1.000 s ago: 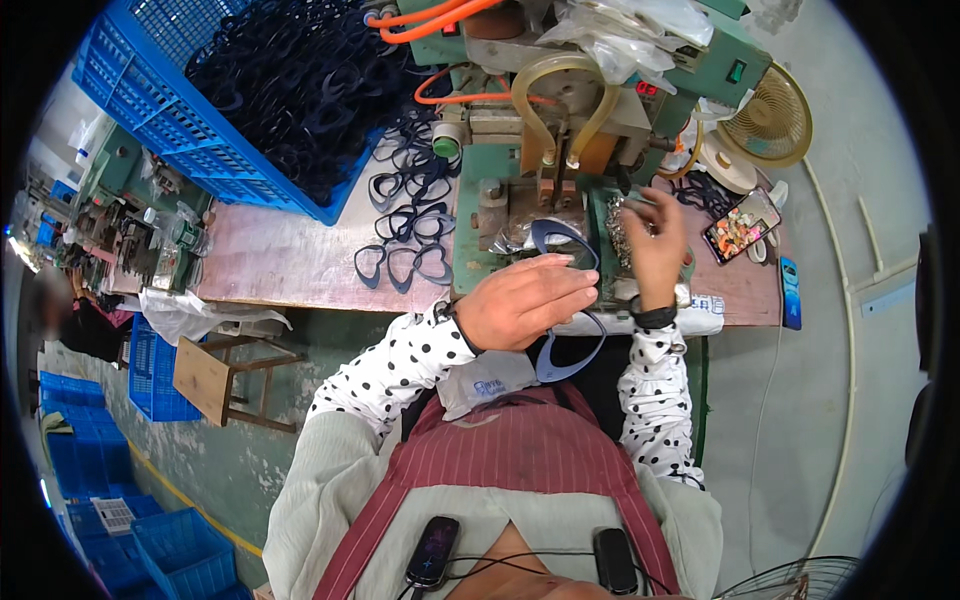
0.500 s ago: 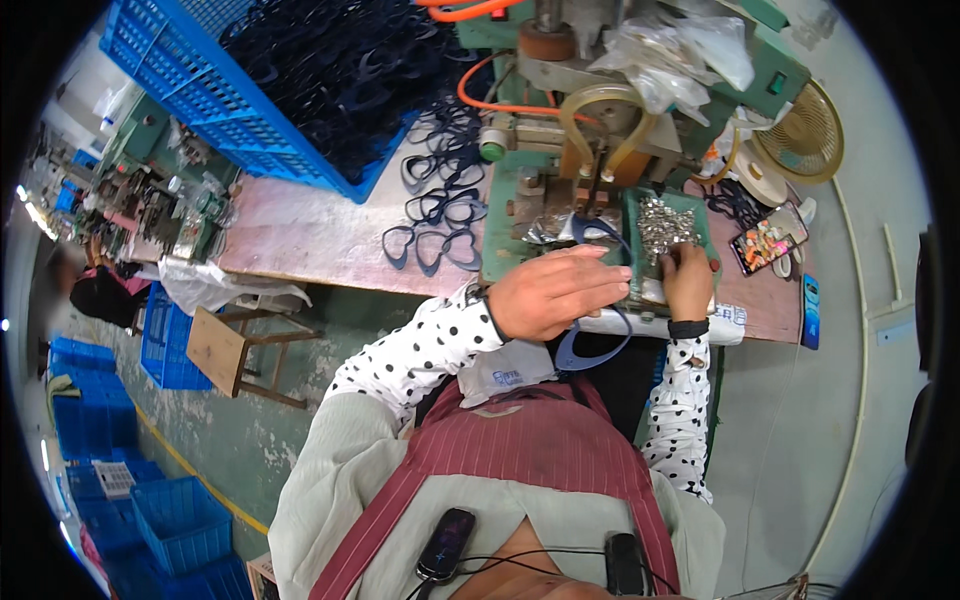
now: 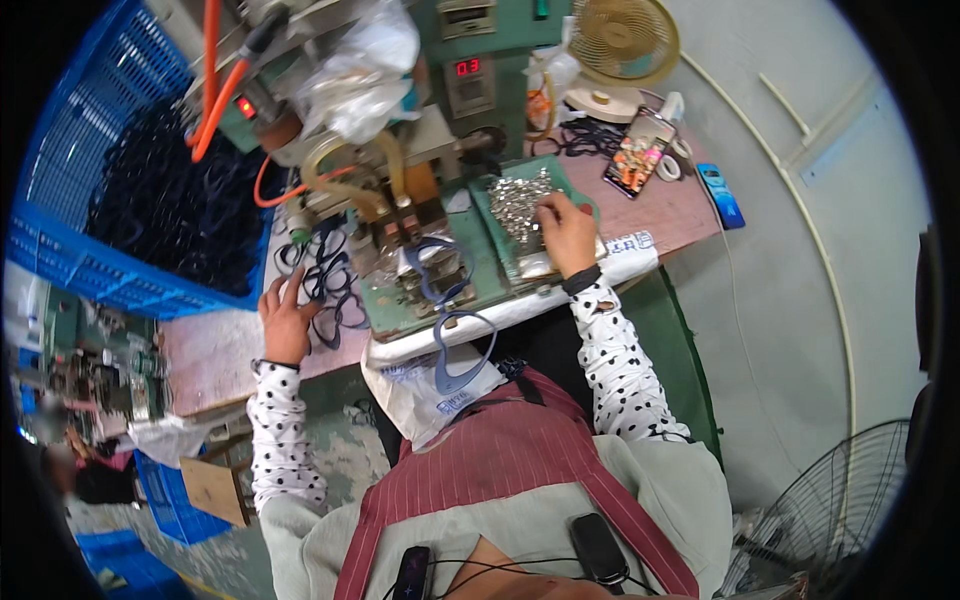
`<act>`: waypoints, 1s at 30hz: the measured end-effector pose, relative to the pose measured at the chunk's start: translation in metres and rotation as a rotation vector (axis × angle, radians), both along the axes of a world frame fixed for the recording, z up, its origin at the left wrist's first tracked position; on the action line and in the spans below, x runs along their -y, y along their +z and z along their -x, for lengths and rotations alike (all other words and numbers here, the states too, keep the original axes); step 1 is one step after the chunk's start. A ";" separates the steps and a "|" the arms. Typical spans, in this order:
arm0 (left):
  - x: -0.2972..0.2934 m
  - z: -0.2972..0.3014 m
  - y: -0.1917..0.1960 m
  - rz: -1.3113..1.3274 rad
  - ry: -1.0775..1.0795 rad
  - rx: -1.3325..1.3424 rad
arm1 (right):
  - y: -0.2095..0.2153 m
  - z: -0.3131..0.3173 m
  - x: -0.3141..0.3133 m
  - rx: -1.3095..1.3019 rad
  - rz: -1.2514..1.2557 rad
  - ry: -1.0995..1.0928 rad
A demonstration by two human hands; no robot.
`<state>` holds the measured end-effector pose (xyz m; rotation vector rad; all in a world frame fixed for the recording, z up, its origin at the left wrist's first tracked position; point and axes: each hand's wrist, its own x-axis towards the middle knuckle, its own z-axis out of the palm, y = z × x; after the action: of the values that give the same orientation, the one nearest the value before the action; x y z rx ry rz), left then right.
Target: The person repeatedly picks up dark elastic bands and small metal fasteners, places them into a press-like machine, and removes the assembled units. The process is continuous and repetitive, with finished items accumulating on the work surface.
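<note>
My left hand [image 3: 287,325] is at the near-left of the machine, fingers apart over several dark blue eyeglass frames [image 3: 335,290] on the table; its fingertips reach the nearest ones. Another blue eyeglass frame [image 3: 462,381] sits at the machine's work point [image 3: 405,235], one rim up there and the other hanging over the front edge, with no hand on it. Fingers bent together, my right hand [image 3: 568,235] is at the green tray [image 3: 490,232] of small shiny metal parts [image 3: 520,200]. Whatever its fingertips pinch is too small or hidden to make out.
A large blue crate [image 3: 150,285] full of dark frames stands at the left. Plastic bags [image 3: 365,70] and orange hoses hang about the green machine. On the right are a phone [image 3: 640,150], a fan [image 3: 625,40] and a blue box [image 3: 720,195]. A white bag [image 3: 410,395] hangs in front.
My left hand has left the eyeglass frame at the machine and moved left to the frames on the table. The right hand stays at the tray of metal parts. The view has turned.
</note>
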<state>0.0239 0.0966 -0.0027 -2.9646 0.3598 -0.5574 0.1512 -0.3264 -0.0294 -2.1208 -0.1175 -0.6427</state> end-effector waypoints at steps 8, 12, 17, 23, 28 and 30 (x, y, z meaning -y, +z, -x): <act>-0.043 -0.017 -0.018 0.141 -0.115 -0.066 | -0.006 -0.002 0.003 -0.016 -0.055 -0.004; -0.032 -0.025 -0.009 0.584 -0.189 0.084 | 0.000 -0.001 -0.003 0.030 0.022 -0.005; 0.047 -0.024 0.041 0.599 -0.186 0.398 | 0.038 0.010 -0.022 0.270 0.094 0.031; 0.119 -0.004 0.067 0.559 -0.435 0.585 | 0.092 0.041 -0.057 -0.121 -0.297 0.427; 0.167 0.004 0.080 0.378 -0.547 0.598 | 0.106 0.053 -0.080 -0.186 -0.396 0.551; 0.176 0.000 0.074 0.421 -0.597 0.503 | 0.106 0.053 -0.083 -0.201 -0.367 0.518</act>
<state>0.0235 -0.0797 0.0715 -2.8839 1.2006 -1.5683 0.0982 -0.2435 0.0766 -1.6894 -0.3916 -0.1278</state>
